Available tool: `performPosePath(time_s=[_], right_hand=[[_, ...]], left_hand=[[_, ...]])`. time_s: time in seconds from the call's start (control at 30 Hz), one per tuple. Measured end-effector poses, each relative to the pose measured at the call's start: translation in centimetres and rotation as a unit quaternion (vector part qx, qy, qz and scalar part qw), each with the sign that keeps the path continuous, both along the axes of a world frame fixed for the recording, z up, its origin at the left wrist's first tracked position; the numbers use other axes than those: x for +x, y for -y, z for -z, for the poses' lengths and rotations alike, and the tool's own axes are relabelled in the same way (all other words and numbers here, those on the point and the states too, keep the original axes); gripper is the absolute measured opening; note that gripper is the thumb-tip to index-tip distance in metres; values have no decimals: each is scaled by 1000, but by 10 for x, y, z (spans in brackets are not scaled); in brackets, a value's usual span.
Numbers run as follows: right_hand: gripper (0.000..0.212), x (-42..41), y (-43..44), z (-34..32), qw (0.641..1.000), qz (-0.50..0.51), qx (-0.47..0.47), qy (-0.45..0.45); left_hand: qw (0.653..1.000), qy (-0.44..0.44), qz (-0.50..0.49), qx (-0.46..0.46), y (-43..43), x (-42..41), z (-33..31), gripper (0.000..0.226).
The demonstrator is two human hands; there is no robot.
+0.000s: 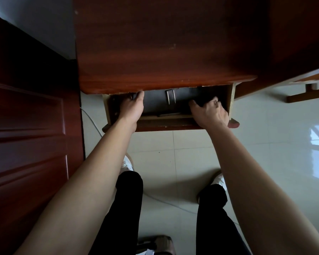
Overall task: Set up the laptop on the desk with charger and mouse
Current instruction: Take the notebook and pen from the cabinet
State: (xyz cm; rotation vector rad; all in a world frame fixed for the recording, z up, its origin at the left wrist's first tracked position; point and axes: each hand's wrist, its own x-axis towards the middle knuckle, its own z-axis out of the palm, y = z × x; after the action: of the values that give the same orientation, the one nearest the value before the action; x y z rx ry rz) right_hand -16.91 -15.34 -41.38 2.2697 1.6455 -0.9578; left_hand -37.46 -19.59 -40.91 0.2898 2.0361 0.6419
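A dark reddish wooden desk [164,52] fills the top of the view, and its drawer [173,125] stands pulled out below the front edge. Inside lies a black laptop [160,105], flat and closed, with a silver mark near its far edge; its back part is hidden under the desktop. My left hand [132,106] holds the laptop's left side, thumb on top and fingers hidden. My right hand [209,111] curls around its right side. No charger or mouse is visible.
A dark red door [26,126] stands close on the left. A white cable [92,120] runs over the pale tiled floor beside the drawer. A wooden furniture piece [309,92] is at the right. My legs and a brownish bag [155,243] are below.
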Motion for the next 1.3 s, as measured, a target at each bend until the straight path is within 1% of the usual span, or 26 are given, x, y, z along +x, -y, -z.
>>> performPosePath(time_s=[0.07, 0.1, 0.2, 0.27, 0.33, 0.4, 0.47, 0.5, 0.53, 0.63, 0.67, 0.77, 0.83, 0.87, 0.97, 1.07, 1.13, 1.23, 1.3], right_hand=[[94, 0, 1, -1, 999, 39, 19, -14], [92, 0, 2, -3, 997, 69, 37, -28], [71, 0, 4, -11, 977, 154, 112, -96], [58, -3, 8, -17, 963, 176, 151, -134], [46, -8, 14, -24, 946, 207, 175, -178], [42, -13, 21, -33, 917, 259, 182, -242], [49, -10, 32, -40, 884, 323, 156, -300], [54, -7, 37, -43, 874, 349, 131, -313], [55, -2, 42, -45, 876, 357, 110, -306], [36, 15, 52, -45, 915, 313, 101, -232], [37, 19, 55, -46, 924, 310, 102, -201], [52, 31, 70, -46, 948, 277, 122, -101], [59, 40, 87, -43, 961, 224, 149, -68], [59, 44, 96, -42, 963, 204, 164, -62], [54, 48, 114, -43, 958, 195, 198, -74], [55, 44, 119, -51, 942, 204, 247, -103], [56, 37, 114, -57, 929, 213, 277, -124], [45, 22, 91, -69, 912, 223, 297, -177], [36, 10, 66, -78, 906, 214, 308, -198]], left_hand=[[1000, -6, -14, 27, 2, 2, -4, 58], [999, 3, -27, 43, 2, 4, -6, 54], [987, 62, -96, 113, 7, 11, -16, 30], [980, 52, -126, 142, 10, 10, -20, 25], [977, 41, -165, 126, 15, 11, -25, 22], [979, 28, -176, 95, 26, 16, -29, 16], [986, -9, -151, 77, 43, 22, -32, 20], [988, -37, -130, 73, 52, 26, -33, 23], [990, -69, -106, 69, 60, 30, -34, 27], [983, -152, -50, 93, 86, 47, -41, 33], [978, -175, -33, 104, 94, 54, -43, 34], [968, -223, 2, 118, 112, 69, -48, 34], [965, -232, 10, 122, 118, 71, -50, 35], [964, -232, 15, 127, 120, 71, -51, 36], [960, -235, 43, 148, 124, 68, -54, 39], [951, -244, 64, 178, 123, 61, -59, 39], [945, -254, 63, 196, 115, 55, -64, 43], [936, -271, 56, 219, 89, 41, -73, 43], [926, -303, 59, 217, 63, 29, -80, 42]])
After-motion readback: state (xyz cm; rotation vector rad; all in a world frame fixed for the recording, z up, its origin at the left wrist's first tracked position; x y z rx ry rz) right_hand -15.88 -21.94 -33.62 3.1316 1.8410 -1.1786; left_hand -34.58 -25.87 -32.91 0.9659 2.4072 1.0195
